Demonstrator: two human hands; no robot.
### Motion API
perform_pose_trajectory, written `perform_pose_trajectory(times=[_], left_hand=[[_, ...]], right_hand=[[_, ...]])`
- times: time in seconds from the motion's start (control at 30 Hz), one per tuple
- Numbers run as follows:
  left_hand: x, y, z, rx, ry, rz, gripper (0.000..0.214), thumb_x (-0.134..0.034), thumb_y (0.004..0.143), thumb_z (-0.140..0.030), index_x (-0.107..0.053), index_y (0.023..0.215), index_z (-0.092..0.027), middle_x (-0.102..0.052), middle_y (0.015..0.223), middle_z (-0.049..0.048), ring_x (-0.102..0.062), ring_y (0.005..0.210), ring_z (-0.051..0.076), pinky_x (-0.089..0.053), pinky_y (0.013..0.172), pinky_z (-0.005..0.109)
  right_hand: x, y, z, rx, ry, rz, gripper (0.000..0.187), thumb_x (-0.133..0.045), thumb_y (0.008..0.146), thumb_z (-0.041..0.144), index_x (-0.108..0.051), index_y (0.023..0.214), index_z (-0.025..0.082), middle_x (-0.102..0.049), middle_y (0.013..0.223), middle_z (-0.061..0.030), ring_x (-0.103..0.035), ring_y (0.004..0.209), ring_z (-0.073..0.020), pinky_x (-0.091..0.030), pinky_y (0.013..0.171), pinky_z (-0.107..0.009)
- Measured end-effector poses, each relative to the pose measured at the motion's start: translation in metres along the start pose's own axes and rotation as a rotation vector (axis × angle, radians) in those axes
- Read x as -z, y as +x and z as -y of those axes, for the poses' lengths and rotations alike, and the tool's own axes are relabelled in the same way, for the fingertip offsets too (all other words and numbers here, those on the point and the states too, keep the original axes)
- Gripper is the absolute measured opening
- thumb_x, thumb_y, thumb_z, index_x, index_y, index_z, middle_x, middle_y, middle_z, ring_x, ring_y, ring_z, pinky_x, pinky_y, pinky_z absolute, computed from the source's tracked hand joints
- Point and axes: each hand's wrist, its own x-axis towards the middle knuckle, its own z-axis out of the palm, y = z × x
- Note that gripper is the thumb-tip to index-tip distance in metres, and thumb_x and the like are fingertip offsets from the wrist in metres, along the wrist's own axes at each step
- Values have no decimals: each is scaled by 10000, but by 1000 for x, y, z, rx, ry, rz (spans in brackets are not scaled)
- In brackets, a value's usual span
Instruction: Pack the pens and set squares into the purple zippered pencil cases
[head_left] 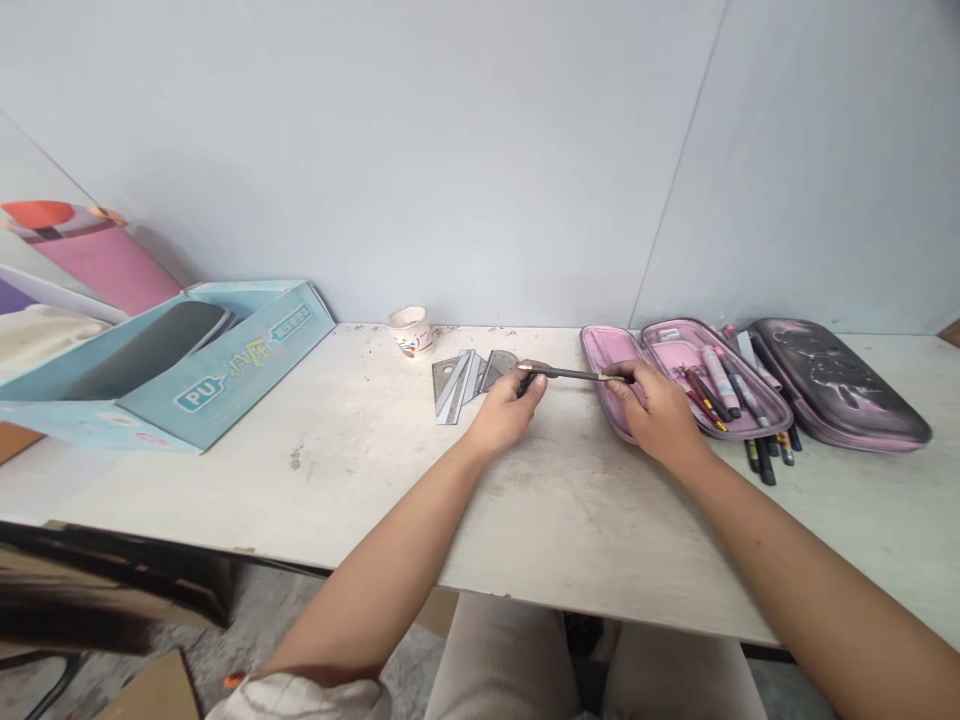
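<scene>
Left hand (506,412) and right hand (652,415) both curled nearly closed, fingers pinching opposite ends of a slim dark pen (570,374). Pen held level above the white table (300,480), just beside an open pink pencil case (675,335).

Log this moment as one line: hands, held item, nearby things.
left hand: pinches slim black pen | right hand: pinches its pale-tipped end | beside: open pink fabric pencil case, grey translucent ruler set
</scene>
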Motion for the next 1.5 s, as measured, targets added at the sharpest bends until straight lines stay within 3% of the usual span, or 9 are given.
perform_pose_trajectory(times=[0.2, 0.33, 0.53, 0.7, 0.93, 1.5], left_hand=[[-1, -2, -1, 19, -195, 58, 344, -444, 848, -426, -552, 1040, -162, -309, 618, -47, -322, 520, 67, -323, 480, 190], [0, -1, -1, -23, -217, 84, 358, -429, 859, -370, -543, 1134, -171, -410, 712, -19, -335, 546, 61, -313, 497, 188], [8, 4, 0, -116, -75, 38, 398, -385, 869, -277, -520, 1233, -189, -542, 847, 23, -451, 706, 96, -396, 711, 230], [11, 2, -2, -159, 67, -17, 395, -377, 871, -240, -498, 1243, -188, -593, 923, 40, -518, 918, 128, -375, 900, 277], [11, 3, 2, -185, 182, -13, 404, -394, 857, -191, -437, 1258, -175, -626, 923, 50, -565, 928, 134, -402, 885, 287], [13, 0, 0, -218, 242, -2, 396, -396, 867, -208, -406, 1262, -181, -632, 921, 48, -570, 925, 139, -406, 874, 296]], right_hand=[[0, -1, 5, 73, -127, 82, 296, -340, 904, 341, -585, 852, 182, -625, 772, -55, -553, 753, -190, -397, 700, -302], [1, 0, 4, 89, -79, 1, 220, -399, 878, 321, -573, 897, 188, -623, 879, -69, -548, 867, -202, -401, 779, -322], [12, 4, -3, -22, -91, -185, 190, -397, 865, 284, -563, 884, 194, -610, 879, -75, -541, 886, -214, -401, 797, -338], [15, 5, -9, -6, -158, -151, 187, -399, 857, 256, -574, 871, 194, -611, 870, -75, -528, 883, -220, -391, 787, -336], [15, 5, -10, 94, -216, -148, 187, -416, 861, 252, -590, 863, 182, -612, 861, -70, -511, 872, -213, -376, 789, -328], [18, 5, -11, 91, -185, -203, 145, -456, 847, 208, -599, 856, 184, -614, 852, -51, -513, 853, -204, -386, 768, -330]])
